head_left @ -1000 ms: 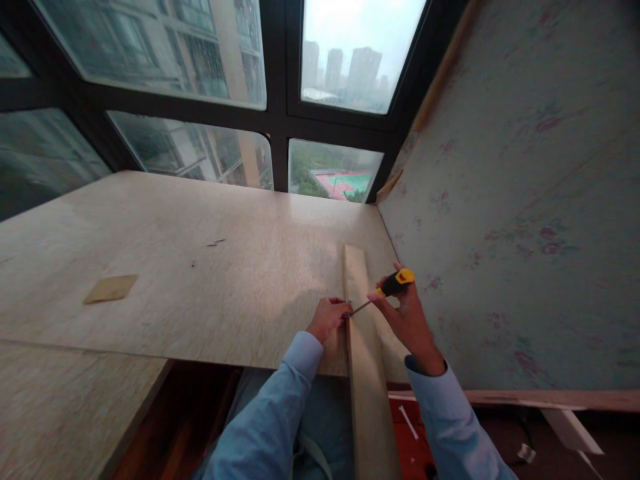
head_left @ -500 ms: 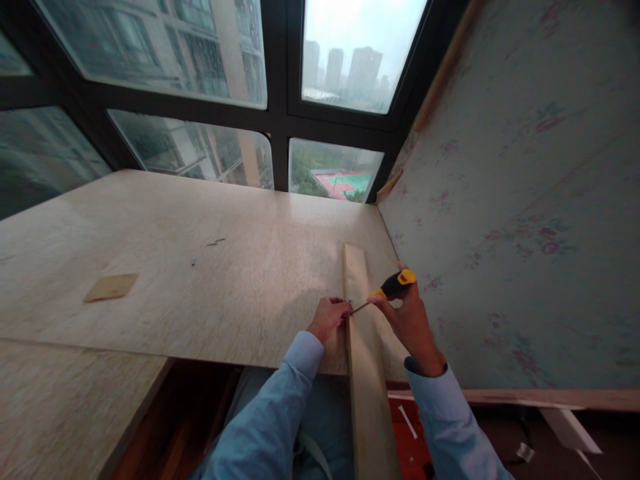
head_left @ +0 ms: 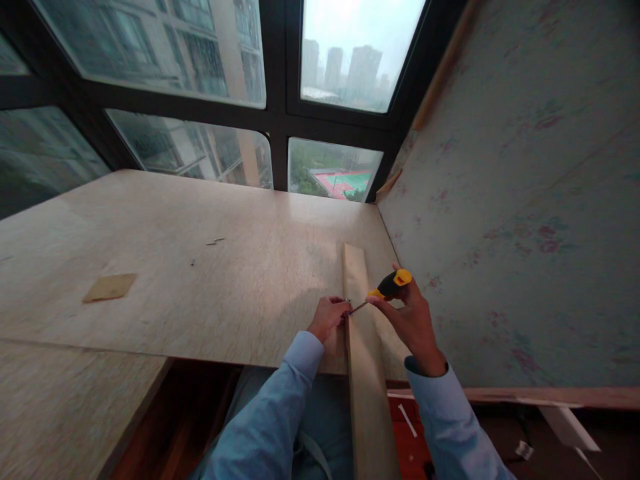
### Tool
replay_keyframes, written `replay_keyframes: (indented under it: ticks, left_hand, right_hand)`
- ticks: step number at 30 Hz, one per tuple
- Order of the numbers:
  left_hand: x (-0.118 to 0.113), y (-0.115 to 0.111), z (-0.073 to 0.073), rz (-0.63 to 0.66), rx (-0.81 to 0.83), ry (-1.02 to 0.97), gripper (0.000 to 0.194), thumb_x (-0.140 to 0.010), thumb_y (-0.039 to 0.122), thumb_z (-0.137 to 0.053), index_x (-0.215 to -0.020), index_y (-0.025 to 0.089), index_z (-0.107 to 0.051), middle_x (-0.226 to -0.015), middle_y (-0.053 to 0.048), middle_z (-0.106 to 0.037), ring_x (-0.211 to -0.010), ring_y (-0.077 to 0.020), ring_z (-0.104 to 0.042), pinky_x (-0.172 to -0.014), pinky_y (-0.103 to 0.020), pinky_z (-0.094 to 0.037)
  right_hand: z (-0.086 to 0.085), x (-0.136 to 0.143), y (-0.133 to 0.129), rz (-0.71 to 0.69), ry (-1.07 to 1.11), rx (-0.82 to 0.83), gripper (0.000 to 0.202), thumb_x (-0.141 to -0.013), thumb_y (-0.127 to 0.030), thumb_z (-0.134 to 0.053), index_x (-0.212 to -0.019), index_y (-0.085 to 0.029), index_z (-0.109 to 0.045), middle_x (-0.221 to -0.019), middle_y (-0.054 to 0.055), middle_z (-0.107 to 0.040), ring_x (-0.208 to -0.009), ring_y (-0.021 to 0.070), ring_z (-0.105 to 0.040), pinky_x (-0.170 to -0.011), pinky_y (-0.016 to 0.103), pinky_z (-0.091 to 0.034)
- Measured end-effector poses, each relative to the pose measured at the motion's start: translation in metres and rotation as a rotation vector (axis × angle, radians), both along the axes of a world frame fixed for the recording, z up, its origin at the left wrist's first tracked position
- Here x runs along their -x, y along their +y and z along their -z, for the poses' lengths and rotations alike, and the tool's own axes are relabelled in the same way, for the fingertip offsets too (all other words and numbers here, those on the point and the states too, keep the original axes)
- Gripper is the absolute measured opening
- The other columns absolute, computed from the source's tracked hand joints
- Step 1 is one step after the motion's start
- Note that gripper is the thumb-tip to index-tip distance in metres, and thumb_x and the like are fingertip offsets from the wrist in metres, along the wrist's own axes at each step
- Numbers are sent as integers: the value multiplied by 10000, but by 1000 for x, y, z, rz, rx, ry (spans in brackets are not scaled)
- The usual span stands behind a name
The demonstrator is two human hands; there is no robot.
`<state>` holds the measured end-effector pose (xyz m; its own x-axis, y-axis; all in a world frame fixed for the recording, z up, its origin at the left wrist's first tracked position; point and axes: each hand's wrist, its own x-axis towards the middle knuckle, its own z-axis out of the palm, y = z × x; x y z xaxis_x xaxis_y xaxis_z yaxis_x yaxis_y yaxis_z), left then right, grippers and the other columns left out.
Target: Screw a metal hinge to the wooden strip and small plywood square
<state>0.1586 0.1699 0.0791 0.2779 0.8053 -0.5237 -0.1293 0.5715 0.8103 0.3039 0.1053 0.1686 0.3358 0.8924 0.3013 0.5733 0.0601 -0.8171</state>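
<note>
Black-and-yellow screwdriver [head_left: 393,285] slants over a long, flat wooden board [head_left: 367,373].

Long light-blue sleeves [head_left: 265,420] (cuffed)

Right hand [head_left: 414,321] — gripped screwdriver [head_left: 390,285], board [head_left: 369,380], window [head_left: 345,63]

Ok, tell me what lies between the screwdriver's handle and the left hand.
In the head view, the screwdriver's shaft lies there, slanting over the pale board from the handle in the right hand toward the left hand.
</note>
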Motion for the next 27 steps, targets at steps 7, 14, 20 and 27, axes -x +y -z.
replay_keyframes:
  ticks: [7,14,20,27]
  left_hand:
    - [-1,0,-1,-7,-7,-11,75,-608,136,-730,-672,121,-695,-633,-25,-638,-582,-120,-567,-507,-220,-380]
    - [-2,1,3,8,-31,11,71,-609,135,-735,-657,117,-686,-608,-28,-632,-560,-120,-553,-489,-219,-364]
    - [-1,0,5,0,-50,11,103,-606,170,-762,-672,115,-705,-645,-49,-664,-596,-140,-588,-521,-231,-403]
    - [-5,-3,4,-33,-113,40,54,-622,119,-706,-673,126,-720,-677,-47,-692,-617,-149,-610,-542,-234,-420]
  right_hand:
    - [8,0,-6,-318,245,-28,782,-889,-509,-654,-1523,-287,-256,-1354,128,-611,-1184,243,-635,-1036,477,-504]
    - [-7,0,-2,-100,52,11,790,-760,-583,-756,-1400,-207,-486,-962,78,-739,-869,264,-713,-867,469,-575]
    - [-1,1,5,23,-7,-15,909,-711,-665,-746,-1404,-154,-453,-949,95,-699,-799,258,-679,-829,479,-572]
    - [4,-4,-7,-321,311,8,795,-866,-517,-681,-1511,-288,-275,-1253,117,-676,-1152,251,-664,-1014,501,-525]
